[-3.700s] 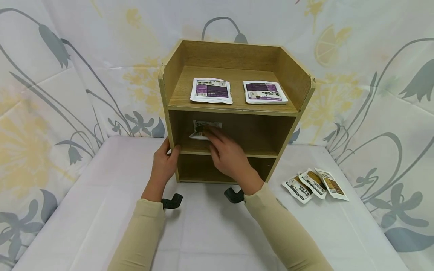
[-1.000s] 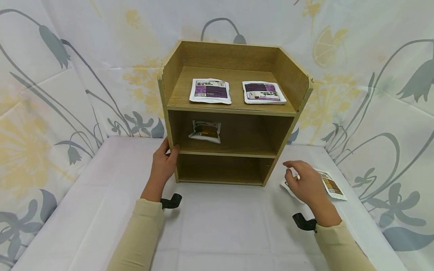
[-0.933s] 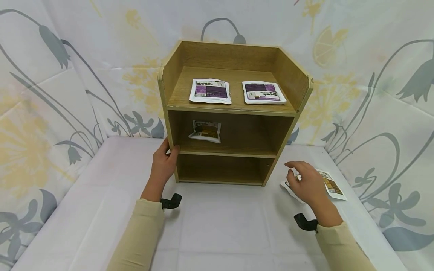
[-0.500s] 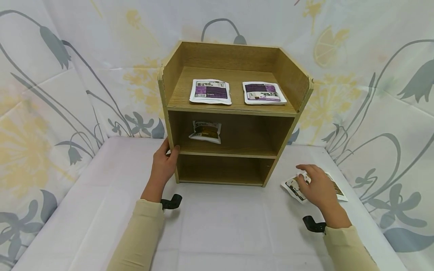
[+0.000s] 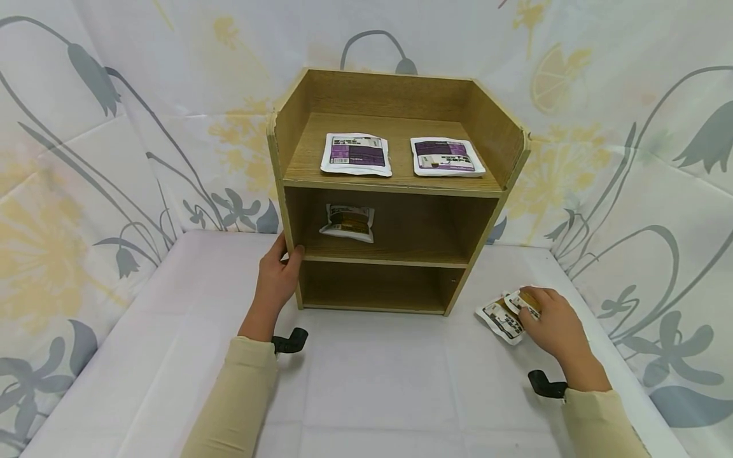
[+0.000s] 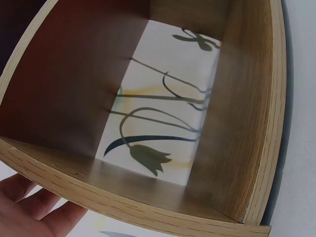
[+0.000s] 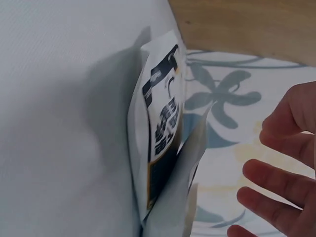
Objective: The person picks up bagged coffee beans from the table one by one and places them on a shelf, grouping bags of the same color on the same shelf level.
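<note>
In the lower right of my head view, a person's right hand (image 5: 557, 327) hovers beside sealed food packets on the white cloth (image 5: 372, 388), its fingers loosely bent and, in my right wrist view, apart from the foil and pinching nothing. The outer packet (image 5: 499, 321) lies flat at right of frame, its long axis slanting from upper left to lower right; the second packet (image 5: 518, 301) overlaps it on much the same slant, its lower right end hidden by the hand.

Left of center, the left hand (image 5: 277, 280) grips the wooden shelf unit (image 5: 395, 184), thumb on the front edge of its side panel, fingers against the outside. On the middle shelf I see a brown-labeled packet (image 5: 348, 222), long axis running left to right and dipping slightly rightward. Above it lie two purple-labeled packets, both lengthwise across the frame: the left one (image 5: 356, 154) with its purple block toward lower right, the right one (image 5: 446, 156) with its block toward upper left. Behind hangs a floral backdrop (image 5: 172, 76).
</note>
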The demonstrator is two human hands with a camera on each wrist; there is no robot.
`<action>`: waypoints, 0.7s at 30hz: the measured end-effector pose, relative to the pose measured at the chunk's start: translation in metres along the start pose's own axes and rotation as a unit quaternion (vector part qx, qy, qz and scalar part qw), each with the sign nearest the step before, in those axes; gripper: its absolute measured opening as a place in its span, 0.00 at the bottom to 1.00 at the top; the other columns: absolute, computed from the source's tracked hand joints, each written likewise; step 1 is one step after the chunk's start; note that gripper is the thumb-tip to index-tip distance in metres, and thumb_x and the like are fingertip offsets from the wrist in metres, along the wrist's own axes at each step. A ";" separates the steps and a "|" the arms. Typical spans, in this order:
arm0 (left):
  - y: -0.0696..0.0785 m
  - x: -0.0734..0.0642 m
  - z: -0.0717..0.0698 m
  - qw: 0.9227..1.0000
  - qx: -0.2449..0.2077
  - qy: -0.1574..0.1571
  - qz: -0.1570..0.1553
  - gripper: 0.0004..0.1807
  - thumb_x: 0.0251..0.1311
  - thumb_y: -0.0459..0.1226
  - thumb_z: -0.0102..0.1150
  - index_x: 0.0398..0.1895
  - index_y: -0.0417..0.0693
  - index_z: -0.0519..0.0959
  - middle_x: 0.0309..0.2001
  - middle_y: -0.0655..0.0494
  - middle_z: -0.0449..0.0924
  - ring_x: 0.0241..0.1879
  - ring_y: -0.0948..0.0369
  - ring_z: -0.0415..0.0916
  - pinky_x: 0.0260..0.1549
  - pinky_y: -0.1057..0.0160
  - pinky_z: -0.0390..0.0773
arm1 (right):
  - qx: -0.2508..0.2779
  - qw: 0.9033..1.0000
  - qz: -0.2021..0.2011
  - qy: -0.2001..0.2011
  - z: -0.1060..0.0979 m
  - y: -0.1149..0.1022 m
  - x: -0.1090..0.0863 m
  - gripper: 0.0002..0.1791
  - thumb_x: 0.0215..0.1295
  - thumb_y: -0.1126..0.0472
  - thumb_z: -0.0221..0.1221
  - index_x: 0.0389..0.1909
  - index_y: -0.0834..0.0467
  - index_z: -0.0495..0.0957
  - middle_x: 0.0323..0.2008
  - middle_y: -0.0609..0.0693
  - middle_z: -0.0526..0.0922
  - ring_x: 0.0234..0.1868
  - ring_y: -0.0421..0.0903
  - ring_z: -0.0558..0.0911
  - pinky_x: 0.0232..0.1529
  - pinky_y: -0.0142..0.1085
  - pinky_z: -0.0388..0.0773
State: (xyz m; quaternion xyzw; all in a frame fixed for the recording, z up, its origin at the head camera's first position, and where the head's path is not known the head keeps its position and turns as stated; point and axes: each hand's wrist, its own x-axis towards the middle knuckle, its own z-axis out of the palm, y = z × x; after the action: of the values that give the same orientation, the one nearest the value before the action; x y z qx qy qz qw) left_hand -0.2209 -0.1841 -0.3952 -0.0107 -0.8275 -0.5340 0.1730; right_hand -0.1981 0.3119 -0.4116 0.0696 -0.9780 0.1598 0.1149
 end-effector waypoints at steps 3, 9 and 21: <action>-0.001 0.000 0.001 1.000 0.000 0.000 -0.001 0.31 0.71 0.51 0.42 0.75 0.56 0.57 0.70 0.47 0.65 0.64 0.45 0.71 0.56 0.43 0.75 | -0.006 1.000 0.013 -0.020 0.001 0.006 -0.003 0.25 0.64 0.60 0.51 0.61 0.64 0.70 0.60 0.72 0.69 0.57 0.72 0.68 0.53 0.67 0.66; -0.002 0.000 0.002 1.000 0.001 0.002 0.000 0.31 0.71 0.52 0.42 0.75 0.56 0.58 0.70 0.47 0.66 0.63 0.46 0.71 0.56 0.43 0.76 | -0.018 1.000 0.017 -0.018 0.003 0.021 -0.008 0.27 0.62 0.60 0.53 0.63 0.64 0.68 0.60 0.72 0.68 0.57 0.74 0.67 0.50 0.69 0.65; -0.002 0.001 0.002 1.000 0.000 0.001 -0.003 0.31 0.71 0.52 0.41 0.74 0.54 0.58 0.69 0.45 0.66 0.64 0.45 0.70 0.57 0.43 0.75 | -0.023 0.996 0.041 -0.070 0.000 0.042 -0.013 0.35 0.63 0.53 0.54 0.69 0.64 0.62 0.63 0.73 0.65 0.60 0.74 0.65 0.52 0.69 0.65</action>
State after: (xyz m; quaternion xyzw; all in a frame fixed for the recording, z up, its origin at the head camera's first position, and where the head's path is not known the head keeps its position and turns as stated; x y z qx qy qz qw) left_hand -0.2222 -0.1836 -0.3972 -0.0080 -0.8274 -0.5344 0.1725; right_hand -0.1926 0.3528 -0.4271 0.0374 -0.9891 0.1363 0.0408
